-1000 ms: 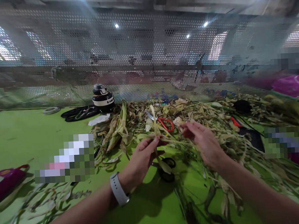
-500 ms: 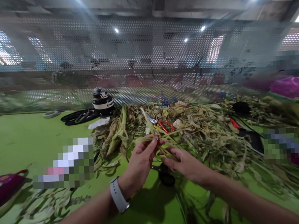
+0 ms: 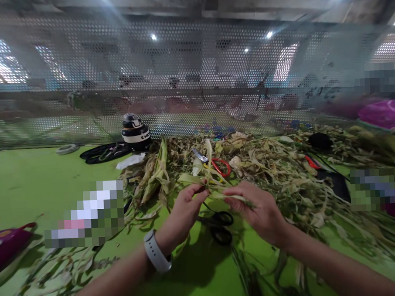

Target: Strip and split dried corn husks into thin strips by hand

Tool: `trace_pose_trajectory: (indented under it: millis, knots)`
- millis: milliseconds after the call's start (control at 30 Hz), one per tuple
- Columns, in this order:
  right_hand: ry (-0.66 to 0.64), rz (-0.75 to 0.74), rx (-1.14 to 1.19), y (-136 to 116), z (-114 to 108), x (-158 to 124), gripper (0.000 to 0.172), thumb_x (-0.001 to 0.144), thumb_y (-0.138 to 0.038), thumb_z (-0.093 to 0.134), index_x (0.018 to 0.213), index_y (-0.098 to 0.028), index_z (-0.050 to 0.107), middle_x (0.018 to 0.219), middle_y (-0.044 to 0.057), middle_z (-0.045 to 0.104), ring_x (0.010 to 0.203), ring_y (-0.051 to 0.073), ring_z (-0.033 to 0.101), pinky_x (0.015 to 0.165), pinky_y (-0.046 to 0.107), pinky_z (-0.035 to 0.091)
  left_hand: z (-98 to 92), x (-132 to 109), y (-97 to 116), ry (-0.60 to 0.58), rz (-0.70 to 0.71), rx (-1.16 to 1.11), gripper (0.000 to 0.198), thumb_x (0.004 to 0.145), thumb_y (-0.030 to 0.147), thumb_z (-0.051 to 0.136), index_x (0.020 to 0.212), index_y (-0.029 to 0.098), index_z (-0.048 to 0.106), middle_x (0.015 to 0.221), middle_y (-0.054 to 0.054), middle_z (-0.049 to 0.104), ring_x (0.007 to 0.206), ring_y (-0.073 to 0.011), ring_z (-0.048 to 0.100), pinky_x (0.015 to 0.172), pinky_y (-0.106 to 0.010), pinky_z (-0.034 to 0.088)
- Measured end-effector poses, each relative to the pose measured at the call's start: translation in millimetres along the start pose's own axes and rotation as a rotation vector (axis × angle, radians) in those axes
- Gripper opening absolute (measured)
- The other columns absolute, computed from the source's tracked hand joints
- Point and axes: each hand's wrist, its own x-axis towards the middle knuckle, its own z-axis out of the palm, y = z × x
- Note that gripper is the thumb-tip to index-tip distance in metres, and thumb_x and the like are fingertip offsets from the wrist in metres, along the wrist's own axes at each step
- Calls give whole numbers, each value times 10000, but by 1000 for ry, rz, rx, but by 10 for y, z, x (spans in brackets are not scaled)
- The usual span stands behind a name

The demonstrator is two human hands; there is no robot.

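- Left hand (image 3: 183, 212), head view: nearly closed, thumb and fingertips pinching a junction of pale husk strips (image 3: 218, 193); a watch (image 3: 156, 251) with a light band circles its wrist.
- Right hand (image 3: 261, 210): fingers folded against the thumb, gripping the same material just beside the left hand; part of a strip shows along the fingers.
- Husk strips, location: between the two hands, raised above the green table (image 3: 51, 172); one pale end stands upright beyond the left fingertips, and a broader leaf spreads to their left.
- Black-handled scissors (image 3: 217, 227): on the table, below the gap between the hands, loops toward the right hand, blades largely hidden by the left.
- Red-handled scissors (image 3: 203, 158): just beyond both hands, blades pointing away and to the left, partly crossed by the upright strip.
- Heap of dry leaves and stalks (image 3: 270, 160): ahead of the hands, extending around to the right of the right hand.
- Husk bundle (image 3: 155, 174): ahead and to the left of the left hand.
- Black bottle (image 3: 136, 137) with a white band: upright, farther beyond the left hand; a crumpled white sheet (image 3: 131, 160) lies nearer.
- Perforated screen (image 3: 187, 57): well beyond both hands, behind the heap.
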Motion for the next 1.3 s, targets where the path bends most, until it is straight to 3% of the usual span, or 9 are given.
trace_pose_trajectory:
  millis: [133,333,433,533,633,800,1033,1200,1300]
  knots:
    - [51,339,190,50,-51,63,172,847,-326,551,842,-184,648,709,9,650,648,134,601,608,219,456,34,-51,45,-30,-2,110,128,735,227,520,729,149,622,700,-5,599,681,-147,504,634,-249,383]
    - [-6,440,229,143,1,86,240,822,-387,555,768,-172,646,693,9,627,668,142,583,622,226,441,15,-127,28,59,45,160,140,738,225,523,651,179,621,757,-13,612,729,-158,512,654,-256,399]
    - [-46,566,340,163,33,76,283,818,-431,543,769,-160,610,620,-4,602,584,126,565,558,214,429,33,-124,17,-42,50,90,149,760,306,583,755,172,648,823,-29,637,783,-167,545,714,-272,429]
    - [-81,593,423,182,62,65,288,809,-442,552,759,-161,591,608,-14,587,568,112,549,554,208,425,70,-105,20,-158,16,-36,227,761,342,620,916,176,629,887,-28,651,797,-153,575,716,-268,468]
    - [-77,627,473,197,78,64,297,799,-456,559,750,-164,582,585,-21,577,551,104,532,540,207,419,88,-98,37,-154,-52,-57,262,761,365,622,946,181,607,901,-27,652,773,-149,600,612,-242,493]
    - [-17,664,519,174,79,80,283,777,-444,588,739,-163,584,541,-38,550,503,93,520,514,206,422,89,-114,70,-165,-98,7,248,768,394,604,829,155,585,603,19,606,512,-104,579,453,-192,393]
    - [31,668,586,169,101,69,285,774,-454,585,755,-170,586,587,-41,521,503,90,523,467,203,491,91,-107,48,-162,-102,13,256,729,382,652,815,157,563,649,28,600,526,-109,609,458,-192,373]
    - [14,679,535,180,103,53,286,787,-458,563,777,-172,566,592,-40,541,392,75,505,360,189,456,84,-104,33,-216,-121,-13,249,721,344,671,832,167,536,629,22,629,553,-117,622,476,-185,395]
    - [24,705,555,167,113,44,289,786,-461,558,784,-172,541,583,-38,541,436,92,535,357,185,466,84,-103,16,-239,-121,-49,265,706,302,692,877,178,532,639,23,650,584,-115,633,485,-172,405]
